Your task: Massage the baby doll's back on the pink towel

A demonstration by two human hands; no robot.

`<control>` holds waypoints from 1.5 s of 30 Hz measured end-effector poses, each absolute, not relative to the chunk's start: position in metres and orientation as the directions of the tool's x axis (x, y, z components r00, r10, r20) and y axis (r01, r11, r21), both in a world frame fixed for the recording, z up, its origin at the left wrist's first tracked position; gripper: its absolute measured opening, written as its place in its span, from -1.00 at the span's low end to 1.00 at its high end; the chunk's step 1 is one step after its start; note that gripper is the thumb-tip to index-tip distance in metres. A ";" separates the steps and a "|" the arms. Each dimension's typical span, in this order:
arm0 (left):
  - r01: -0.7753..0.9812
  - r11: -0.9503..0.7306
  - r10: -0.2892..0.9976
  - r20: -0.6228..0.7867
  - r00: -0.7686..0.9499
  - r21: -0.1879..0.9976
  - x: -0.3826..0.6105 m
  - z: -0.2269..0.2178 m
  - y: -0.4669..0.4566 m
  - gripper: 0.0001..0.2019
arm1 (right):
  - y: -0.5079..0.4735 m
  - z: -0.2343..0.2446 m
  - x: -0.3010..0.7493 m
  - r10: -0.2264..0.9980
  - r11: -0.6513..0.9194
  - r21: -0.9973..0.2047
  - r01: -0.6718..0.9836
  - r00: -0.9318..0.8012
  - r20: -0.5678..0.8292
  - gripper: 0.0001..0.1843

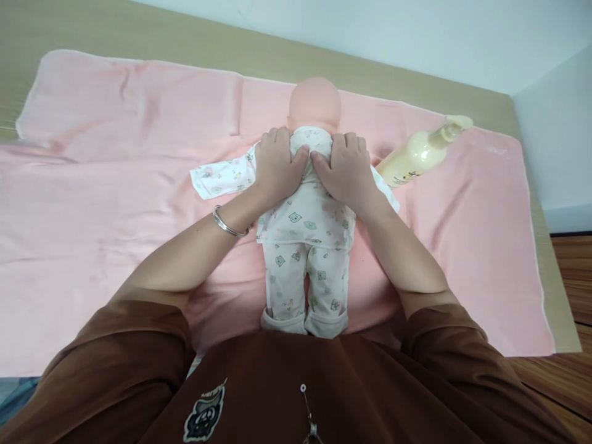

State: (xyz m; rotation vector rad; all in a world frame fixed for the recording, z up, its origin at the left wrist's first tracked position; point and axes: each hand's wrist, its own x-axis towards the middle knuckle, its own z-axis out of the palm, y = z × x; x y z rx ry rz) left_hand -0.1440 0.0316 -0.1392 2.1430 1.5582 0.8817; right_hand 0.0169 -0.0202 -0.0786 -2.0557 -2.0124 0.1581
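Doll [311, 200] in white printed clothes [305, 231] lies face down on pink cloth [481, 234]; left hand [279, 163] and right hand [346, 169] grip its shoulders.

Left hand [280, 165], right hand [349, 169]: side by side, backs up, fingers [272, 139] together, pointing forward. Thumbs [300, 161]: angled inward, tips near each other, not touching. Forearms [185, 250]: extended forward, converging toward hands.
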 end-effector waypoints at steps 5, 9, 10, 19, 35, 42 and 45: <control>0.604 -0.336 0.940 0.301 0.161 0.723 -0.143 -0.146 0.035 -0.56 | -0.037 -0.055 0.013 0.971 0.041 -0.286 0.957 0.029 0.236 -0.68; 0.485 -0.371 0.921 0.382 0.081 0.792 -0.143 -0.156 0.040 -0.58 | -0.037 -0.077 0.004 0.948 0.128 -0.297 0.946 -0.028 0.318 -0.51; 0.471 -0.383 0.913 0.403 0.062 0.795 -0.143 -0.157 0.040 -0.60 | -0.037 -0.085 0.001 0.950 0.149 -0.288 0.946 -0.056 0.308 -0.47; 0.585 -0.318 0.924 0.381 0.016 0.746 -0.137 -0.134 0.026 -0.73 | -0.043 -0.084 0.007 0.814 0.367 -0.261 0.893 -0.173 0.554 -0.53; 0.556 -0.305 0.940 0.339 0.045 0.773 -0.137 -0.131 0.026 -0.76 | -0.053 -0.068 -0.005 0.929 0.220 -0.298 0.929 -0.107 0.353 -0.43; 0.476 -0.429 0.896 0.427 0.120 0.767 -0.143 -0.157 0.041 -0.72 | -0.042 -0.078 -0.007 0.992 0.112 -0.315 0.942 -0.090 0.083 -0.30; 0.441 -0.455 0.886 0.444 0.135 0.773 -0.145 -0.162 0.042 -0.55 | -0.043 -0.070 -0.005 0.987 0.132 -0.317 0.939 -0.094 0.131 -0.31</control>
